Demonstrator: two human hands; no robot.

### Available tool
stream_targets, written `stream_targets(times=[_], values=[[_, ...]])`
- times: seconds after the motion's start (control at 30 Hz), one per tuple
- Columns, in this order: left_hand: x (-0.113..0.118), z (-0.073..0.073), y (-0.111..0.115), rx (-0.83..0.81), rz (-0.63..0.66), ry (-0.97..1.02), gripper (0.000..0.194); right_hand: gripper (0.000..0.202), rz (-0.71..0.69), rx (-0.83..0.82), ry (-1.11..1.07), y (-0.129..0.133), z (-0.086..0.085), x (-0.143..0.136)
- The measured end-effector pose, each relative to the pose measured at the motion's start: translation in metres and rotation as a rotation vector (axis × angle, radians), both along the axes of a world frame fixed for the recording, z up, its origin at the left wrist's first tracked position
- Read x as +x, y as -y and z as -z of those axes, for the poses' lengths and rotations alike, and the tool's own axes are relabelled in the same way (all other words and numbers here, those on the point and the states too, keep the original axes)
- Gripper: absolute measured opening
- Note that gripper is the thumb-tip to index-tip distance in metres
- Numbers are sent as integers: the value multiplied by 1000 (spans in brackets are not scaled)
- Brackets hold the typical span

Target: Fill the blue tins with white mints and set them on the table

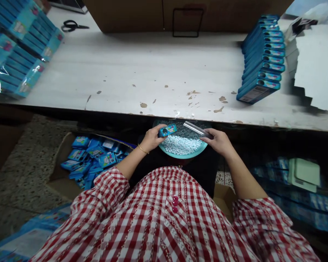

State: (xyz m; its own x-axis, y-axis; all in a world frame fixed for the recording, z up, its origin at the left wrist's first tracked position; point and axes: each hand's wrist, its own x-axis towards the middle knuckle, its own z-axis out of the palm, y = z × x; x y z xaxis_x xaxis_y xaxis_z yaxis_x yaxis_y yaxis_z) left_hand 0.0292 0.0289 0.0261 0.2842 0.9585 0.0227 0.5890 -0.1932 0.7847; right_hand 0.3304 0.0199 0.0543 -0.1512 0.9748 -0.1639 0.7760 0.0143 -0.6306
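Between my forearms a turquoise basin point(184, 155) holds a heap of small pale pellets point(180, 145), partly under the table edge. My left hand point(152, 138) is closed around a small blue box point(168, 130), held above the basin's left side with its printed end toward me. Over the right side of the basin, my right hand point(218, 141) grips a shiny metal tube point(195, 128), which slants up to the left. The tube's tip and the box are apart. Whether anything is inside the tube I cannot tell.
A carton point(62, 156) of loose blue boxes stands at the lower left. On the white table point(142, 72) are a row of blue boxes point(262, 69), wrapped packs point(22, 47), scissors point(72, 26) and white card point(317, 65). A pale-green scale-like device point(304, 173) sits at the right.
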Motion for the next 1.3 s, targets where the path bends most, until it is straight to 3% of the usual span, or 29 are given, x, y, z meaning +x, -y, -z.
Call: stream_targets(times=[0.07, 0.13, 0.23, 0.3, 0.37, 0.43, 0.5, 0.57, 0.67, 0.77, 0.9, 0.97, 1.03, 1.07, 1.2, 1.3], values=[[8, -1, 5, -34, 24, 186, 45, 35, -1, 103, -149, -1, -2, -15], [23, -5, 7, -61, 35, 343, 46, 37, -106, 216, -193, -2, -12, -31], [54, -14, 5, -107, 85, 491, 47, 47, -303, 314, -124, -3, -35, -44], [73, -22, 0, -135, 144, 553, 53, 50, -342, 348, -67, -5, -50, -35], [86, -29, -6, -147, 148, 616, 69, 49, -299, 400, -26, -10, -62, -10], [90, -32, -11, -161, 108, 659, 84, 45, -165, 483, 10, -22, -70, 29], [87, -29, -12, -195, 72, 670, 80, 39, 42, 567, 61, -40, -73, 75], [78, -23, -10, -229, 27, 654, 63, 36, 224, 579, 133, -63, -70, 117], [55, -8, -2, -241, -72, 589, 51, 37, 347, 535, 207, -87, -61, 153], [10, 9, 8, -136, -249, 522, 51, 39, 432, 616, 307, -87, -56, 154], [-83, 41, 26, 88, -800, 369, 51, 41, 534, 675, 391, -62, -50, 115], [-127, 60, 42, -16, -1058, 207, 46, 42, 450, 605, 310, -49, -40, 83], [-162, 79, 66, -322, -1077, -76, 37, 45, 308, 504, 196, -36, -28, 46], [-176, 89, 78, -498, -979, -210, 37, 46, 238, 460, 151, -30, -21, 27], [-212, 136, 125, -783, -978, -267, 49, 48, 4, 326, 123, -14, 1, -32], [-217, 169, 150, -899, -940, -248, 57, 45, -89, 257, 147, -8, 12, -49]])
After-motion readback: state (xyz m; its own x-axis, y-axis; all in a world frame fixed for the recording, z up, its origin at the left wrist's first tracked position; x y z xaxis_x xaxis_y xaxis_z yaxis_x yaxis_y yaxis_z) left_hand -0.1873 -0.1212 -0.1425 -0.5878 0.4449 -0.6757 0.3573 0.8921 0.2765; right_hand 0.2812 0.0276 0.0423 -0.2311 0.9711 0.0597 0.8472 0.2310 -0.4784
